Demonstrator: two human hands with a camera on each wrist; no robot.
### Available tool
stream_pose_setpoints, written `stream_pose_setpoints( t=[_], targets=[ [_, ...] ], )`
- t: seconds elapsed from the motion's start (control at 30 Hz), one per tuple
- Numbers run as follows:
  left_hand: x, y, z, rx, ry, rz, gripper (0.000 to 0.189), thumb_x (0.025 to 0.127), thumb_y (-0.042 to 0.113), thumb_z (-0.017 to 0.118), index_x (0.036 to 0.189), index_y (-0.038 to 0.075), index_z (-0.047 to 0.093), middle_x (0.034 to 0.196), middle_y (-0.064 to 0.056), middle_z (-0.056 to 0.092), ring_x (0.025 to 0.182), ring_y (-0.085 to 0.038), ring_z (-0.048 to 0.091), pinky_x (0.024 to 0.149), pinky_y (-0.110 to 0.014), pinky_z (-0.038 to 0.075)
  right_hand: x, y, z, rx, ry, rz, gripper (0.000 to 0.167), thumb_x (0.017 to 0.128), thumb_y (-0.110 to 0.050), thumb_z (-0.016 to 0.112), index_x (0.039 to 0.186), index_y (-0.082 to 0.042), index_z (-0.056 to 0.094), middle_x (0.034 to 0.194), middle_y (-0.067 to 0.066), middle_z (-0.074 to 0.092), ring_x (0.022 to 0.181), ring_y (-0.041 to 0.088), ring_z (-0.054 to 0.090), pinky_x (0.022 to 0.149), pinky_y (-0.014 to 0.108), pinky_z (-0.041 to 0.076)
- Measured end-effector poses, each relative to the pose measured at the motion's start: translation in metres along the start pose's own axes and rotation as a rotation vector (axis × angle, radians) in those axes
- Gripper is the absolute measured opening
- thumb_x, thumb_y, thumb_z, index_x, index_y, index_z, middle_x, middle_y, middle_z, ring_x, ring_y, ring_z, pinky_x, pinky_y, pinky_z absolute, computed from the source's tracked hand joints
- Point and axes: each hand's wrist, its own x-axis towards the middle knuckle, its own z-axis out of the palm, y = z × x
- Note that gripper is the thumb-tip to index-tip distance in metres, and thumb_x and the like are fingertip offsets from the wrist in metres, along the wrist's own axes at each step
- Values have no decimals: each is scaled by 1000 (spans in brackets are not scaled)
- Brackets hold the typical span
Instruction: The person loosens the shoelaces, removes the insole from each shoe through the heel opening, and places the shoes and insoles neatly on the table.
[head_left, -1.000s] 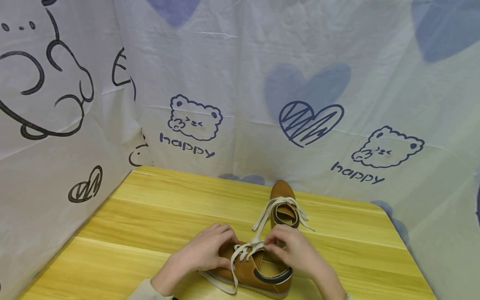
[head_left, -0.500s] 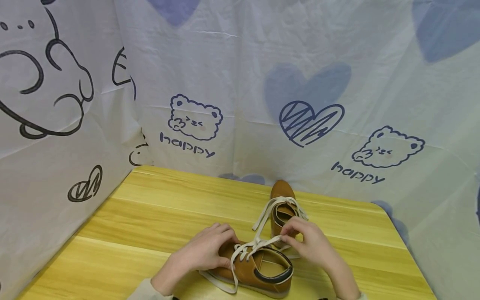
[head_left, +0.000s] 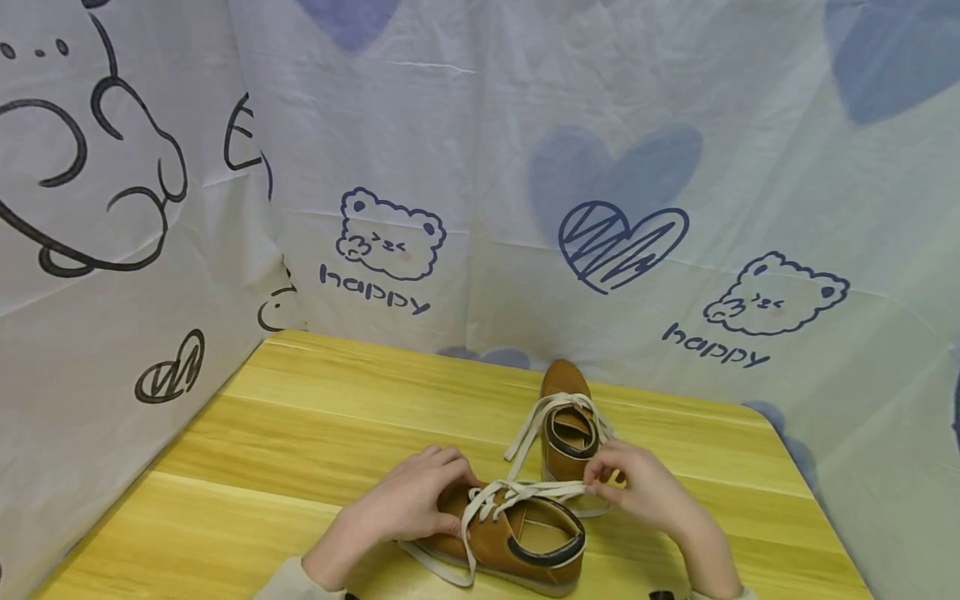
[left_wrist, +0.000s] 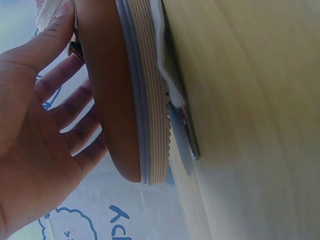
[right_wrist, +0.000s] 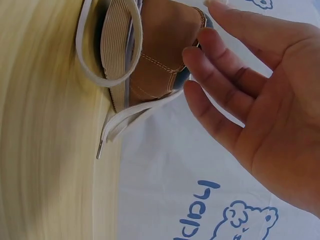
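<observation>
A brown shoe (head_left: 491,542) with a black collar lies sideways near the front of the table in the head view, toe to the left. My left hand (head_left: 408,500) holds its front part, thumb on the near side and fingers over the far side. In the left wrist view, the thumb lies by the laces, and the brown upper (left_wrist: 107,95) stands beside the fingers. My right hand (head_left: 648,492) pinches a white shoelace (head_left: 555,489) between thumb and fingertips, stretched rightward over the shoe's opening. Another lace (head_left: 467,546) hangs down the shoe's near side.
A matching brown shoe (head_left: 564,382) stands behind, toe toward the back edge, its loose white laces (head_left: 536,421) spread to both sides. The wooden table (head_left: 337,408) meets a printed white cloth (head_left: 495,317) at the back and left.
My right hand has drawn the shoelace to the right, away from the near shoe's eyelets, and the lace has come down lower over the opening. My left hand stays on the shoe.
</observation>
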Motion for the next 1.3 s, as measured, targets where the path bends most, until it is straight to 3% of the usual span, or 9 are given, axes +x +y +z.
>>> stream_pose_setpoints(
  t=[0.2,0.33,0.57,0.73,0.97,1.3],
  targets=[
    [0,0,0,-3,-3,-2,51,79,45,89,121,27,67,128,10,61,117,-14,55,100,-43,51,1,0,0,32,-41,29,18,88,-7,81,94,-21,72,93,-11,66,84,6,62,72,26,55],
    [0,0,0,-4,-4,-7,50,80,42,90,121,27,67,128,10,61,117,-15,55,101,-44,51,3,-3,2,47,3,17,17,90,-9,80,102,-19,72,99,-11,68,89,10,64,76,29,57],
    [0,0,-1,-6,-6,-12,48,80,39,90,121,27,67,128,10,61,118,-15,55,102,-45,50,12,-16,15,163,118,-105,22,90,-3,80,103,-20,73,101,-7,71,86,7,65,77,31,60],
    [0,1,-1,-9,-10,-13,48,81,39,90,122,27,67,128,10,61,119,-15,55,102,-45,50,17,-23,26,248,74,-133,20,90,-1,78,103,-16,73,99,-3,72,83,8,65,73,29,59],
    [0,0,-1,-15,-10,-15,48,81,39,90,121,28,67,127,11,61,118,-14,55,101,-45,50,20,-28,39,189,36,-139,15,92,-11,79,100,-22,72,99,-12,67,90,6,64,80,34,61],
    [0,-1,0,-12,-3,-10,48,80,39,90,121,28,68,126,12,61,115,-13,54,100,-43,50,23,-29,50,131,40,-149,15,92,-12,80,97,-23,72,93,-16,64,82,0,60,73,31,59]
  ],
)
